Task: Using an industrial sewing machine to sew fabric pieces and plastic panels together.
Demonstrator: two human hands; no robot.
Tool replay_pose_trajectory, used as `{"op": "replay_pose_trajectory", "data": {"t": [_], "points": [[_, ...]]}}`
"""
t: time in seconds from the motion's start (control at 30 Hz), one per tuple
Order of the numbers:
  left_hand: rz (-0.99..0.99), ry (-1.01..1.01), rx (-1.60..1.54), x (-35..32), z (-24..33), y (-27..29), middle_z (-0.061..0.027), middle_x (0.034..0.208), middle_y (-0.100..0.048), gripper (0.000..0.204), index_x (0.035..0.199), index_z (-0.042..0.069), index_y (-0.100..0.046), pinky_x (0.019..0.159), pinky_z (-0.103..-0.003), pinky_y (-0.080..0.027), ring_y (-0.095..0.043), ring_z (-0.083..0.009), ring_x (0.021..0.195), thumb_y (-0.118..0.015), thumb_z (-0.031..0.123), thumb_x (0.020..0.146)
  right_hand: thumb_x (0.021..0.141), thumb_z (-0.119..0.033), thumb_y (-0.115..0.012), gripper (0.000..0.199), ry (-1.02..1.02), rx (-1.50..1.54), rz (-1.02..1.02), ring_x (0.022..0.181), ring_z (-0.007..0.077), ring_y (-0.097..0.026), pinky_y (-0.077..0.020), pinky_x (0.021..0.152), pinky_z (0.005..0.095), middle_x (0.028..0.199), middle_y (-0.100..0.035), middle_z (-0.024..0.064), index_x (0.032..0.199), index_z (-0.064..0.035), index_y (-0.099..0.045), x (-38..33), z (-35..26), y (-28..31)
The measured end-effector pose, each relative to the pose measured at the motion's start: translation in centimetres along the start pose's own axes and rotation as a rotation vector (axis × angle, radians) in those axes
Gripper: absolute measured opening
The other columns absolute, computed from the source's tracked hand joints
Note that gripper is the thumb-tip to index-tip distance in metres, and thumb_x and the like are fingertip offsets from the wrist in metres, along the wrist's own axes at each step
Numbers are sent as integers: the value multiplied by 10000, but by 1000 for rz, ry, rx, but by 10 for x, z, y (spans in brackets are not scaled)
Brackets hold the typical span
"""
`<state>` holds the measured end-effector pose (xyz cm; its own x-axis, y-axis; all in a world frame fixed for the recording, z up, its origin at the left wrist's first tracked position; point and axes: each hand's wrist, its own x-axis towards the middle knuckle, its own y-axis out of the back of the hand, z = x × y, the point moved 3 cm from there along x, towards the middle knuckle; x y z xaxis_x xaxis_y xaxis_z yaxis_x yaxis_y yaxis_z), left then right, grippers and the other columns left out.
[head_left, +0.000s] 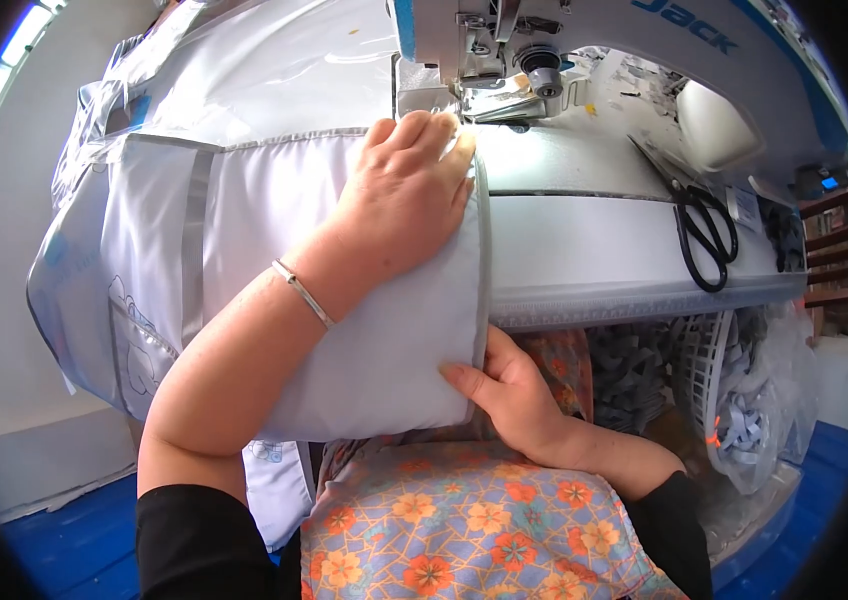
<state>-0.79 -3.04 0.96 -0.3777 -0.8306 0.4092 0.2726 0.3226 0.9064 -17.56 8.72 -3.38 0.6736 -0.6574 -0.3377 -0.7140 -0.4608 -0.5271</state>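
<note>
A white fabric piece (384, 340) with grey binding along its edges drapes from the sewing machine (584, 40) bed down over my lap. My left hand (409, 190) lies on top of it close to the presser foot, fingers bent and pressed together at the bound right edge; its fingertips are partly hidden. Lower on that same edge, my right hand (519, 400) pinches the cloth, thumb above and the other fingers underneath, out of sight. The needle area (459, 105) is mostly covered by my left fingers.
Black-handled scissors (704, 225) rest on the white table (584, 235) to the right. Below it, a white plastic basket (704, 370) holds grey strips. Clear plastic sheeting (294, 60) and more of the sewn piece spread out at left. A wooden chair (839, 250) stands at far right.
</note>
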Motion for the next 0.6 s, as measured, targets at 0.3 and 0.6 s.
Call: {"op": "replay_pose_trajectory", "data": {"t": [0.3, 0.6], "points": [[-87, 61, -16, 5, -1, -2, -133, 1196, -637, 312, 1201, 21, -665, 976, -422, -483, -593, -305, 1138, -640, 148, 917, 1035, -61, -564, 382, 108, 92, 42, 1122, 105, -603, -493, 966, 271, 1220, -652, 66, 1392, 14, -451, 0, -3, 5], [134, 48, -66, 8, -8, -17, -157, 1154, -645, 181, 1021, 9, -672, 931, -435, -514, -617, -334, 1103, -589, 69, 872, 987, 12, -585, 475, 113, -320, 149, 886, 97, -635, -514, 837, 255, 989, -688, 50, 1439, 5, -437, 0, -41, 27]]}}
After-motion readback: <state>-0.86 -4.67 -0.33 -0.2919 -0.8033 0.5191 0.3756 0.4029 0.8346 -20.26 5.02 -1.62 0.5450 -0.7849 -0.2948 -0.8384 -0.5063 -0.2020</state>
